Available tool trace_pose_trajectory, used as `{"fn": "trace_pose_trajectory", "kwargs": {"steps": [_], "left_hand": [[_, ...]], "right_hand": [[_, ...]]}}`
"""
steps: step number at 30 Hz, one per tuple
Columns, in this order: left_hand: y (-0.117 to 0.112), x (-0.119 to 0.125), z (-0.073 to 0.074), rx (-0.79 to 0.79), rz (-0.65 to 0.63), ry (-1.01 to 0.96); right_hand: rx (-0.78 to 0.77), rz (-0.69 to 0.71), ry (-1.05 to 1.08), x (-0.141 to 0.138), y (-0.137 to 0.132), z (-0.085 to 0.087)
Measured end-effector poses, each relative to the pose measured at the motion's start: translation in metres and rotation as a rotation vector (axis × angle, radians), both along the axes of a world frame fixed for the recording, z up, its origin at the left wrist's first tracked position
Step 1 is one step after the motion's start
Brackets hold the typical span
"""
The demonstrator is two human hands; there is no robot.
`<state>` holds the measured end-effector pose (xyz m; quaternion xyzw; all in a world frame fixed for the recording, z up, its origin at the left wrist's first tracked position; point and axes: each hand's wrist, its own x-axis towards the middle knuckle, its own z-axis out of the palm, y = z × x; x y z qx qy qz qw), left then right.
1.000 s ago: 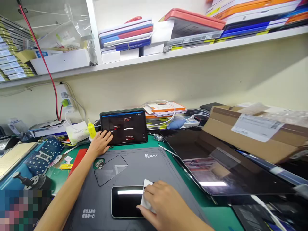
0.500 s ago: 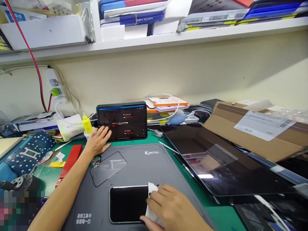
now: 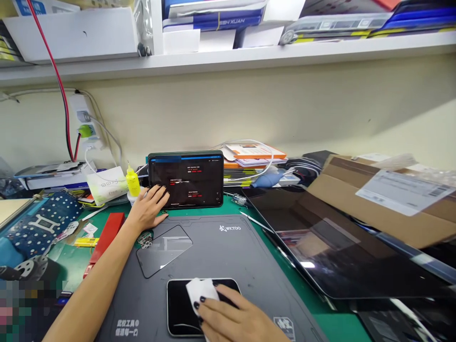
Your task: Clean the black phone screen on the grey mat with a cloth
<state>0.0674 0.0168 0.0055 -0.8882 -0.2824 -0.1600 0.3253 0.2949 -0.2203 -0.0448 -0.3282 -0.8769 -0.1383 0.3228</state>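
My right hand (image 3: 233, 317) presses a white wipe (image 3: 198, 290) flat onto the dark screen of a phone (image 3: 180, 308) lying on a grey work mat (image 3: 221, 242); its fingers are closed over the wipe. My left hand (image 3: 148, 209) reaches forward, fingers spread, fingertips resting on the lower left corner of a small tablet (image 3: 187, 179) propped upright with a lit dark screen. A loose glass sheet (image 3: 164, 249) lies on the mat between the two hands.
A large dark panel (image 3: 335, 242) lies at the right under a cardboard box (image 3: 384, 204). At the left are a yellow dropper bottle (image 3: 133, 181), a red tool (image 3: 106, 237), a spotted case (image 3: 44, 221) and cables. A shelf (image 3: 228, 57) of boxes runs overhead.
My right hand has slid the wipe leftward across the phone screen. My left hand has stayed on the tablet's corner. The view has dropped and shifted slightly.
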Motion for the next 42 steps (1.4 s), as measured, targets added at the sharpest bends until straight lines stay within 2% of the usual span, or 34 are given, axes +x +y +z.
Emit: {"fn": "trace_pose_trajectory", "kwargs": {"steps": [2, 4, 8, 11, 14, 16, 19, 22, 25, 27, 29, 31, 33, 36, 38, 40, 42], "left_hand": [[0.0, 0.0, -0.001, -0.006, -0.002, -0.002], [0.0, 0.001, -0.003, -0.012, -0.001, -0.006], [0.0, 0.001, -0.004, -0.027, -0.006, -0.005], [-0.001, 0.002, -0.003, -0.037, -0.015, 0.0], [-0.002, 0.003, -0.001, -0.047, -0.018, -0.001], [-0.003, 0.003, -0.001, -0.051, -0.017, -0.002], [-0.002, 0.003, -0.001, -0.055, -0.019, 0.002], [-0.001, 0.002, -0.002, -0.052, -0.02, 0.005], [-0.001, 0.003, -0.003, -0.049, -0.02, 0.003], [-0.001, 0.003, -0.002, -0.049, -0.02, 0.003], [-0.002, 0.003, -0.002, -0.05, -0.02, 0.004], [-0.002, 0.003, -0.002, -0.052, -0.018, 0.005], [-0.003, 0.003, -0.002, -0.054, -0.014, 0.003], [-0.003, 0.003, -0.003, -0.06, -0.012, -0.003], [-0.003, 0.002, -0.003, -0.064, -0.01, -0.007], [-0.003, 0.002, -0.004, -0.066, -0.008, -0.009], [-0.003, 0.002, -0.004, -0.064, -0.004, -0.01]], "right_hand": [[0.006, 0.037, -0.114, 0.0, 0.003, 0.0], [-0.028, -0.01, -0.167, 0.003, 0.002, 0.001], [-0.107, -0.133, -0.001, 0.006, -0.004, -0.002], [-0.075, -0.03, -0.008, 0.001, -0.004, -0.001], [-0.043, 0.052, -0.131, 0.001, 0.0, 0.007], [-0.103, 0.021, -0.22, 0.004, 0.0, 0.011], [-0.157, -0.101, -0.064, 0.007, -0.004, 0.006], [-0.122, -0.015, -0.009, 0.003, -0.005, -0.002], [-0.079, 0.059, -0.138, 0.002, -0.001, 0.002], [-0.134, 0.026, -0.212, 0.003, 0.0, 0.006], [-0.137, -0.058, -0.092, 0.003, 0.0, 0.008], [-0.084, -0.034, -0.024, 0.002, 0.0, 0.008], [-0.058, 0.044, -0.087, 0.001, 0.0, 0.009], [-0.187, 0.068, -0.227, 0.003, -0.002, 0.011], [-0.264, 0.015, -0.176, 0.004, -0.004, 0.009], [-0.221, 0.001, -0.084, 0.004, -0.005, 0.007], [-0.201, 0.055, -0.095, 0.003, -0.005, 0.01]]}}
